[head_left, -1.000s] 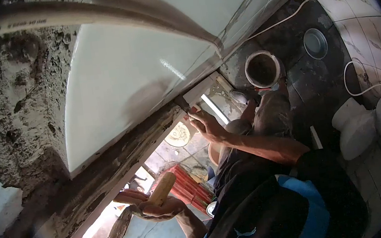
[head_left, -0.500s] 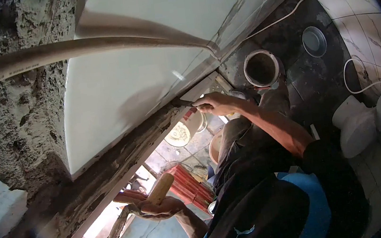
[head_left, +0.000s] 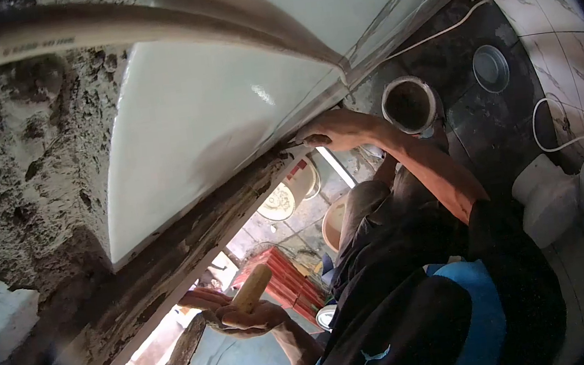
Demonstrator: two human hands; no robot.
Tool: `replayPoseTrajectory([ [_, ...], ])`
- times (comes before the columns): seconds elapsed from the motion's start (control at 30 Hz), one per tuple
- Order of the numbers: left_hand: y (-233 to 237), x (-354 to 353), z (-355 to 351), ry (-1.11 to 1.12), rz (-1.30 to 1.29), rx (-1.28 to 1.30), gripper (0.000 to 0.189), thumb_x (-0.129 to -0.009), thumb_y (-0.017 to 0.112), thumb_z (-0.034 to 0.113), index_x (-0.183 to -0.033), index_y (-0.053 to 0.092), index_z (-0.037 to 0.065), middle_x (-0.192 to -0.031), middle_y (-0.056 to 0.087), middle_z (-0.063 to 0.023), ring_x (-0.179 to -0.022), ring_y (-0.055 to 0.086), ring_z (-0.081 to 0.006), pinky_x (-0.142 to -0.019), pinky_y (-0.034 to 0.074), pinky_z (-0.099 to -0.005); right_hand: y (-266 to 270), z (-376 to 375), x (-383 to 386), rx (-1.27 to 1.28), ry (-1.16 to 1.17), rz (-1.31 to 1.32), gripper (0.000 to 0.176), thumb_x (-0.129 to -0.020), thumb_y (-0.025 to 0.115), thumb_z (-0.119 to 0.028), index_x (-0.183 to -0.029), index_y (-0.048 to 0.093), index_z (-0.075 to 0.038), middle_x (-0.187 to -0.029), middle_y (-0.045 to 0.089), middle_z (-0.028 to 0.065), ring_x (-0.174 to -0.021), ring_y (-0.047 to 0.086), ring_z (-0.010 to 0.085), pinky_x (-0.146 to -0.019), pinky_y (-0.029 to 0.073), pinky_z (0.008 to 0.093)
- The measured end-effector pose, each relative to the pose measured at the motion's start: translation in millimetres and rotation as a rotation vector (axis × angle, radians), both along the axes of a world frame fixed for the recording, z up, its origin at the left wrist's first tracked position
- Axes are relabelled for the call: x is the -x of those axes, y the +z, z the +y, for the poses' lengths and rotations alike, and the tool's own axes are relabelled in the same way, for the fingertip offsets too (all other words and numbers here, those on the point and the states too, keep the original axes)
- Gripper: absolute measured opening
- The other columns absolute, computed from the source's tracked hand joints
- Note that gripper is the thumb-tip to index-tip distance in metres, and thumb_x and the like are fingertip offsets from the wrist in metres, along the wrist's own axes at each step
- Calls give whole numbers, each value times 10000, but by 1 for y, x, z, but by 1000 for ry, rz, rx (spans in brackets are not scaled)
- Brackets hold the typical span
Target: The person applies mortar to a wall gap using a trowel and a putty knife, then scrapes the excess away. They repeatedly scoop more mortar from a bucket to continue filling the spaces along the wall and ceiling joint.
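Observation:
My left hand (head_left: 250,317) is wrapped round the wooden handle (head_left: 252,288) of a tool, whose mortar-caked blade (head_left: 180,362) points down to the lower left. Higher up, the fingers of my right hand (head_left: 333,132) are closed round a small dark tool (head_left: 292,144), its tip at the joint below the white tile (head_left: 177,138). Brown mortar (head_left: 192,257) lies rough and streaked along the narrow ledge beneath that tile.
A thick hose (head_left: 142,29) crosses the tile. On the dark floor stand a mortar bucket (head_left: 408,106) and a round metal pan (head_left: 491,69). A white toilet (head_left: 548,198) is at right. Beyond the ledge are a red corrugated object (head_left: 275,279) and a pale bucket (head_left: 278,202).
My right hand has moved slightly right and up along the ledge, its back now turned more upward. The view has shifted a little. My left hand still holds its tool.

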State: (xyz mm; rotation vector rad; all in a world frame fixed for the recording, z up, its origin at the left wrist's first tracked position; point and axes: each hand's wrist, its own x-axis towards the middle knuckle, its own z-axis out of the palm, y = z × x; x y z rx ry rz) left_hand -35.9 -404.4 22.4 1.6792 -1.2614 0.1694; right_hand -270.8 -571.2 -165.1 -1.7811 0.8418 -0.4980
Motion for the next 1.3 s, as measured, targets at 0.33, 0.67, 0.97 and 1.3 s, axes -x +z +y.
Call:
replayPoseTrajectory([
  [0.33,-1,0,3,-46,0,-10,565,-956,271,319,-1332,185,-95,-1393,207,-334,-1298,268,-417,-1098,228,-481,24,5,-11,468,-79,393,270,-795,572,-187,-1052,601,-109,-822,628,83,-810,624,279,-728,500,414],
  [0.67,6,10,6,-86,1,-28,545,-957,260,305,-1322,195,-94,-1395,199,-336,-1296,266,-424,-1096,230,-490,25,18,-24,752,-337,374,227,-720,595,-166,-935,649,-119,-838,644,51,-818,622,215,-728,458,373],
  [0.97,-4,3,3,-86,-5,-17,530,-957,264,303,-1306,211,-93,-1386,212,-342,-1290,277,-427,-1092,238,-491,57,19,3,598,-427,449,219,-721,608,-113,-921,681,-168,-806,644,43,-797,610,180,-755,441,347],
  [1.3,4,10,3,-119,-21,-14,512,-957,270,301,-1286,230,-91,-1375,229,-349,-1282,290,-432,-1088,248,-492,50,23,-32,531,-397,342,155,-725,580,-146,-853,668,-152,-777,618,54,-746,602,204,-738,430,359],
])
